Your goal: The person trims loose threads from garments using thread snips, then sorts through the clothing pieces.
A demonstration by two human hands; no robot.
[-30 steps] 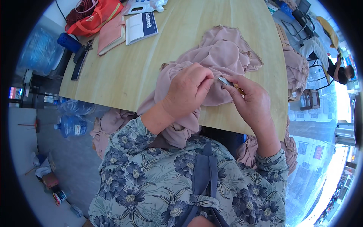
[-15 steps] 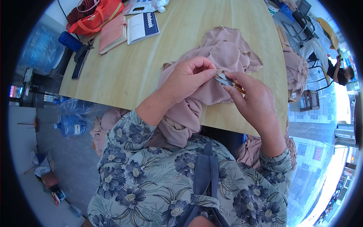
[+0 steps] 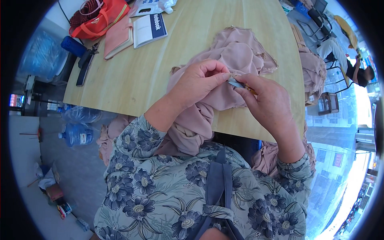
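A pale wooden worktop [image 3: 160,76] carries everything, its near edge running just ahead of the person's chest. A dusty-pink cloth [image 3: 236,60] lies bunched on its right half and spills over the near edge. At the far left corner an orange bag [image 3: 102,18] sits on the wood, with a pink notebook [image 3: 117,36] just to its right and a white-and-blue booklet [image 3: 149,29] beside that. A dark blue bottle [image 3: 73,46] lies at the left edge, and a black tool [image 3: 85,66] rests just near of it, along the same edge.
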